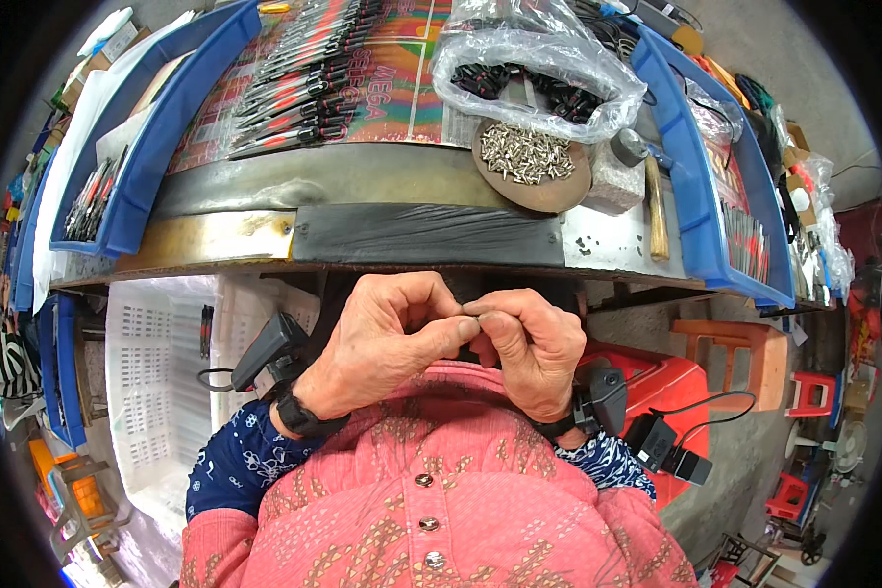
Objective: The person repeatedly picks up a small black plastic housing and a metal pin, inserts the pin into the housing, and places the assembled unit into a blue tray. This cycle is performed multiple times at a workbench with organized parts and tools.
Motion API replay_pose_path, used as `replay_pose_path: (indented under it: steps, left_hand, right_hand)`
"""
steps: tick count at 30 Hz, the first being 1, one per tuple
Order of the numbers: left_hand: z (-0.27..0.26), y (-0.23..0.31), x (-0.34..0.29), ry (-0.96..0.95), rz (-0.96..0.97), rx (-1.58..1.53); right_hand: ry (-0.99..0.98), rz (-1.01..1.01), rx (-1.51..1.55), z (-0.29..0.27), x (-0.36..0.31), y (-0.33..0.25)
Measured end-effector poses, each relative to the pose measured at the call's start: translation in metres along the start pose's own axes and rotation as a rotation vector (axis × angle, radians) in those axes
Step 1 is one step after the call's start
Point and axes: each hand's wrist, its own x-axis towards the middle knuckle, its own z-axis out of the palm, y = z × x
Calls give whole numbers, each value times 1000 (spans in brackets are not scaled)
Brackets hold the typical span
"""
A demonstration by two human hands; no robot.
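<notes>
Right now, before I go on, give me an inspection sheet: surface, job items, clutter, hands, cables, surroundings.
Surface: workbench, front edge partly black-covered; printed sheet farther back.
Job items: brown dish of small metal pieces; open plastic bag of black parts; rows of red-and-black tools.
Clutter: grey block and wooden handle right of the dish.
Hands: left hand and right hand meet at the fingertips; anything pinched cannot be made out.
Cables: black loop right of the right wrist, smaller loop by the left.
Surroundings: left blue bin, right blue bin, white crate, orange stool.

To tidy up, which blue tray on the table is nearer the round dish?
The right blue tray, beside the wooden handle; the left tray is farther.
</notes>
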Motion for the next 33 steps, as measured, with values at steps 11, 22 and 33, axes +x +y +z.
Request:
replay_pose_path:
  steps: [11,22,33]
  left_hand:
    - [-6,12,-1,-64,-72,-63]
    - [-5,5,1,-1,-103,-14]
    - [1,-2,-4,14,-49,-67]
  right_hand:
    - [-84,250,226,-5,4,-4]
    - [-94,255,204,-2,2,-3]
    - [-70,133,53,-1,-2,-4]
